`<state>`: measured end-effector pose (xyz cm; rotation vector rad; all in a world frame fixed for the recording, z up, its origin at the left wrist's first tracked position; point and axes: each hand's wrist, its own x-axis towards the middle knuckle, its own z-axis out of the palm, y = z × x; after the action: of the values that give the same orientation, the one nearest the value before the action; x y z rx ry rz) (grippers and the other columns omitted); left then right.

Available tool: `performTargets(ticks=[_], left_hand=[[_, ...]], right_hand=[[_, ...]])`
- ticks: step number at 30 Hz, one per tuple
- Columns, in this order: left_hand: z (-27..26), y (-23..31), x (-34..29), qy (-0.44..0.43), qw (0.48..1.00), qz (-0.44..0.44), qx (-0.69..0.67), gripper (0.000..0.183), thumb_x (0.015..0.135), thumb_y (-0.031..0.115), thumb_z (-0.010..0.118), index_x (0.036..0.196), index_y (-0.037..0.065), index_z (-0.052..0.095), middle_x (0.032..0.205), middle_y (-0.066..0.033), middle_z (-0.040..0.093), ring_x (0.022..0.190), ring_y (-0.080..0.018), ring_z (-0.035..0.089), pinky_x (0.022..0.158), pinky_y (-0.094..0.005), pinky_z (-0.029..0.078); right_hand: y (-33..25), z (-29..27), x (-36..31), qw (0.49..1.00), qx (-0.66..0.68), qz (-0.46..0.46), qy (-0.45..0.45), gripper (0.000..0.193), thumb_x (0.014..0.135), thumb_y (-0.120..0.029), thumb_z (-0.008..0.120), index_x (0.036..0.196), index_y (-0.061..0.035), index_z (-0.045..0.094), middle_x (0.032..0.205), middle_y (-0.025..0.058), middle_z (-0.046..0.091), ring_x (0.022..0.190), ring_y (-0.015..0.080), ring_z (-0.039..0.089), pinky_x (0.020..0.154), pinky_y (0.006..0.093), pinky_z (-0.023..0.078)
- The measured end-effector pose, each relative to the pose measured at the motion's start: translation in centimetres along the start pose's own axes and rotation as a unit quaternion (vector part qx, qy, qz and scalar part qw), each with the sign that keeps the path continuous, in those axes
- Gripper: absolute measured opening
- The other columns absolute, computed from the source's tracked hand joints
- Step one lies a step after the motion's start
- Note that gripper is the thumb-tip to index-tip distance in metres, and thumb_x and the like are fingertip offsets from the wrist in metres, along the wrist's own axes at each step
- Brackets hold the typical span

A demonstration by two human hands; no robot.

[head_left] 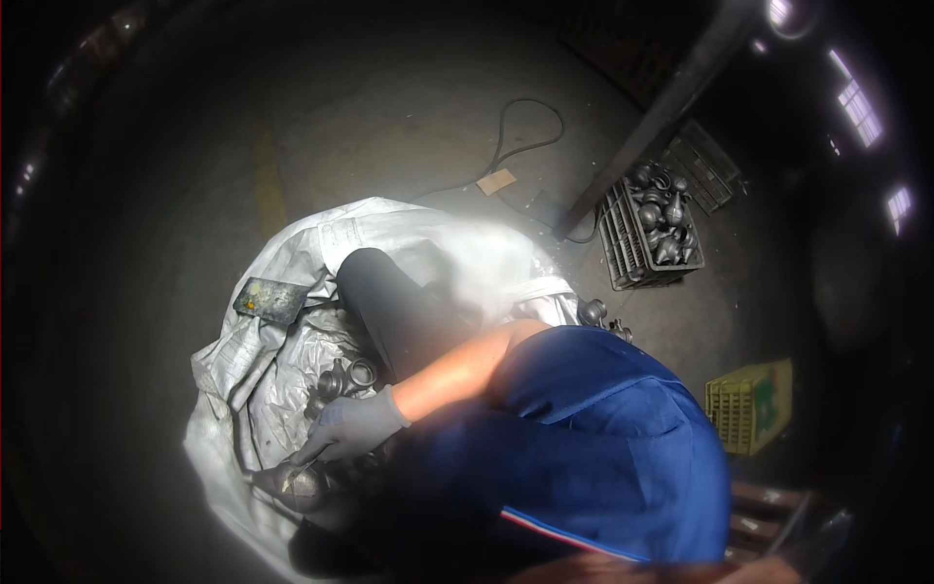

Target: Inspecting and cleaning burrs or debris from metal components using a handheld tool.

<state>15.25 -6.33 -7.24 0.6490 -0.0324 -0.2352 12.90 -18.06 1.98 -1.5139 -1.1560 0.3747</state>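
My right hand [350, 428], in a grey work glove, reaches leftward from a blue sleeve [584, 380]. Its fingers close on the upper side of a rounded dark metal casting [300, 487], which has a paler worn patch. Other metal castings [336, 380] lie heaped just beyond the hand, one with a round open end. They rest in a large white woven sack [282, 365] whose sides are folded down. My left hand does not show; the area beneath my body is very dark.
A dark trouser leg [375, 287] stands against the sack. A stained flat plate [270, 300] lies on its left fold. To the right are a crate [628, 238] full of castings, a slanting post [652, 127] and a yellow crate [730, 414]. A cable [501, 136] loops over the floor.
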Motion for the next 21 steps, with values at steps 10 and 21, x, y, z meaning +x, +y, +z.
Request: performTargets(ticks=[10,21], left_hand=[[2.5,0.7,2.6,-0.05,0.998,0.027,-0.016,0.033,0.092,0.025,0.04,0.112,0.001,0.05,0.1,-0.015,0.056,0.091,-0.0251,0.055,0.077,-0.0409,0.048],[4.0,1.8,2.4,-0.059,0.995,0.073,-0.035,0.033,0.091,0.025,0.04,0.111,0.001,0.051,0.099,-0.0157,0.056,0.091,-0.0255,0.055,0.077,-0.0414,0.048]], right_hand=[[-1.6,-0.9,0.6,0.999,0.046,0.005,-0.012,0.034,0.085,-0.009,0.049,0.118,-0.0076,0.057,0.09,0.0143,0.065,0.079,0.0231,0.064,0.071,0.0324,0.05],[-1.8,0.1,0.7,0.998,0.033,0.014,-0.052,0.035,0.085,-0.007,0.05,0.119,-0.0082,0.056,0.094,0.013,0.065,0.086,0.0195,0.062,0.075,0.0295,0.048]])
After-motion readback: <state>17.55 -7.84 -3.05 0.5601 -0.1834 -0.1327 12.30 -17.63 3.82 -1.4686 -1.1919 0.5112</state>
